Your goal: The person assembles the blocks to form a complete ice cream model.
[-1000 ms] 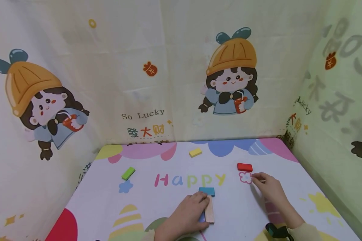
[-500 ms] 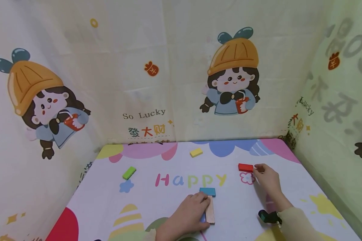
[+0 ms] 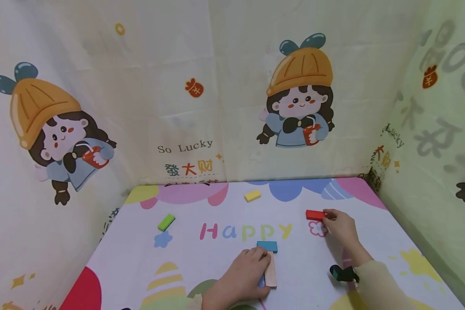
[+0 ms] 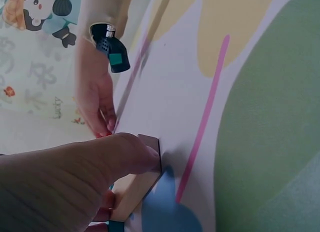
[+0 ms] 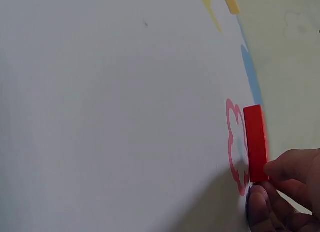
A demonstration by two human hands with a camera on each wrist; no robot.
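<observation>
My left hand (image 3: 242, 273) holds a plain wooden block (image 3: 270, 271) by its sides and near end, its thumb on the end nearest me. In the left wrist view that thumb lies over the wooden block's (image 4: 134, 192) upper end. A teal-blue block (image 3: 267, 246) lies crosswise at the wooden block's far end, by the left fingertips. To the right and farther out, my right hand (image 3: 339, 224) pinches the right end of a red block (image 3: 314, 215). Seen from the right wrist, thumb and fingers meet at the red block's (image 5: 256, 142) near end, beside a printed pink flower.
On the white printed table (image 3: 131, 254), a green block (image 3: 166, 222) lies at the left and a yellow block (image 3: 252, 196) near the back edge. Cloth walls with cartoon prints surround the table. A black wrist camera (image 3: 343, 274) sits at the right sleeve.
My right hand has moved up and slightly left from beside the printed flower to the red block and taken its right end. The left hand has stayed on the wooden block.
</observation>
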